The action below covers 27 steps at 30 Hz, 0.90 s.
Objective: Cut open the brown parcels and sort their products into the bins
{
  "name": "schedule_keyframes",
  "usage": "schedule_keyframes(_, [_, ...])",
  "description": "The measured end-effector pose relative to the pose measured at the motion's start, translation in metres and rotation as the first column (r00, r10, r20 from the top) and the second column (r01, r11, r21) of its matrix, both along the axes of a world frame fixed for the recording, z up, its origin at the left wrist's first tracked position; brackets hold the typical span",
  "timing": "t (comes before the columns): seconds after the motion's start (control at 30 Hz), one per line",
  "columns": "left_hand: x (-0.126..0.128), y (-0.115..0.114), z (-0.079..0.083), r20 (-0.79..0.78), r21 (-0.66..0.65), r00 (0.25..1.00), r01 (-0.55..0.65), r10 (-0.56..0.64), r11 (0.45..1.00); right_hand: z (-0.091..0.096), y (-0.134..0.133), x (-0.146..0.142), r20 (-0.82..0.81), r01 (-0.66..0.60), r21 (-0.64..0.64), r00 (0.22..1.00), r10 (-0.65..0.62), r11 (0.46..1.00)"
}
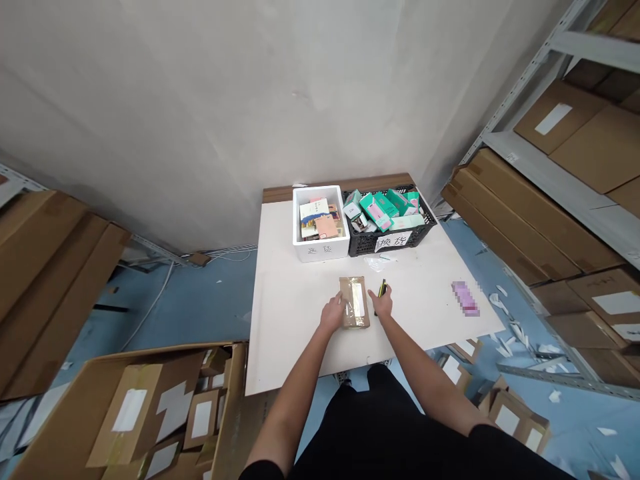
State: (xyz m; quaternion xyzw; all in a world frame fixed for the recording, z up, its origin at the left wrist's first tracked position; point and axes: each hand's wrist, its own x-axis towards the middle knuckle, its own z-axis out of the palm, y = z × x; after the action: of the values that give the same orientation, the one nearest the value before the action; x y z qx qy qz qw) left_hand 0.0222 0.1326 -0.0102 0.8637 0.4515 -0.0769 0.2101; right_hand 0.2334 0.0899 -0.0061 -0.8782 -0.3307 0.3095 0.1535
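A small cardboard box [349,308], taped and with a white label on top, lies on the white table [287,320]. At its left side, my left hand [333,313] grips the box with its fingers over the edge. Just right of the box, my right hand [383,303] is closed around a yellow-and-black utility knife [382,289]. The knife points away from me; I cannot make out whether its blade is out.
Behind the box stand a white foam bin [320,251] of small packages and a black crate [361,245] of green boxes. A pink blurred item [465,298] lies at the table's right. A large carton [235,393] of parcels sits lower left. Loaded shelves [565,167] line the right.
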Motion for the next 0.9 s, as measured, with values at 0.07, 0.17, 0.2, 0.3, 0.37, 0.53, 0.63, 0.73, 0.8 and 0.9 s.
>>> schedule_keyframes(0.07, [0.002, 0.027, 0.001, 0.024, 0.007, 0.995, 0.097, -0.097, 0.995, -0.007, -0.032, -0.017, -0.018, 0.056, -0.043, 0.998, -0.057, 0.997])
schedule_keyframes(0.17, [0.008, 0.050, -0.005, 0.023, -0.033, 0.979, 0.205, -0.204, 0.978, -0.017, -0.064, -0.035, -0.095, -0.001, -0.081, 0.995, -0.007, 0.997])
schedule_keyframes(0.2, [0.011, 0.050, -0.008, 0.006, -0.047, 0.979, 0.204, -0.204, 0.978, -0.018, -0.067, -0.035, -0.101, -0.002, -0.090, 0.995, -0.007, 0.996])
schedule_keyframes(0.3, [0.020, 0.033, -0.018, -0.059, -0.012, 0.995, 0.081, -0.081, 0.997, -0.016, -0.052, -0.013, -0.063, 0.063, -0.101, 0.996, -0.070, 0.993])
schedule_keyframes(0.37, [0.028, 0.012, -0.021, -0.092, 0.040, 0.995, -0.042, 0.045, 0.998, -0.011, -0.029, 0.011, -0.036, 0.108, -0.093, 0.993, -0.112, 0.990])
schedule_keyframes(0.53, [0.050, -0.033, -0.013, -0.107, 0.049, 0.990, -0.085, 0.089, 0.995, 0.006, 0.027, 0.056, 0.007, 0.025, -0.080, 1.000, -0.024, 0.996])
schedule_keyframes(0.63, [0.061, -0.037, -0.005, -0.063, 0.061, 0.997, -0.042, 0.046, 0.997, 0.011, 0.034, 0.064, 0.026, 0.016, -0.022, 1.000, -0.016, 1.000])
schedule_keyframes(0.73, [0.070, -0.031, -0.007, 0.017, 0.080, 1.000, -0.023, 0.021, 0.997, 0.012, 0.014, 0.066, -0.013, 0.038, 0.043, 0.999, -0.038, 0.998])
schedule_keyframes(0.8, [0.073, -0.030, -0.015, 0.037, 0.056, 0.999, -0.030, 0.028, 0.998, 0.010, -0.008, 0.068, -0.100, -0.011, 0.081, 0.995, 0.019, 0.997])
schedule_keyframes(0.9, [0.074, -0.036, -0.031, 0.067, 0.073, 0.997, -0.053, 0.049, 0.996, 0.005, -0.042, 0.073, -0.188, -0.104, 0.128, 0.974, 0.127, 0.986])
